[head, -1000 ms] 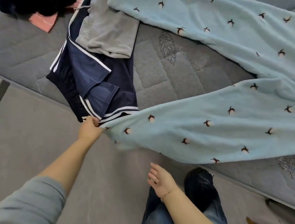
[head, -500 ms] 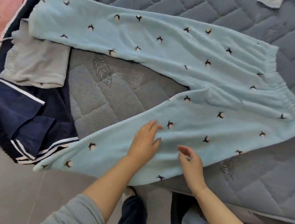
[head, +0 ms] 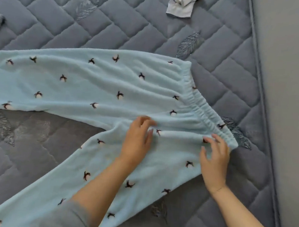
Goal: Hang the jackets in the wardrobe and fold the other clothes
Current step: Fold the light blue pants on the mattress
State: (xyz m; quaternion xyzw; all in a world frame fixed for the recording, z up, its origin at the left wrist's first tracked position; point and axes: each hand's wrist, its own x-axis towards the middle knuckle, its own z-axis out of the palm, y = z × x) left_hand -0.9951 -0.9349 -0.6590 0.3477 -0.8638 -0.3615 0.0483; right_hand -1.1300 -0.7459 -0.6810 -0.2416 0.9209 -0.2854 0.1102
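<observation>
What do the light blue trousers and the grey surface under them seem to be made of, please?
The light blue trousers look like soft fleece or plush: a matt, fuzzy nap, with a gathered elastic waistband. The grey mattress looks like quilted knit fabric over padding: stitched puffy blocks, embroidered leaf motifs, a slight sheen. Exact fibres cannot be told.

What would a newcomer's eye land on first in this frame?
The light blue fleece pants spread across the grey quilted mattress, legs parted toward the left. Both hands lie on them: the left hand at the crotch, the right hand by the elastic waistband. A small white garment lies crumpled at the top.
</observation>
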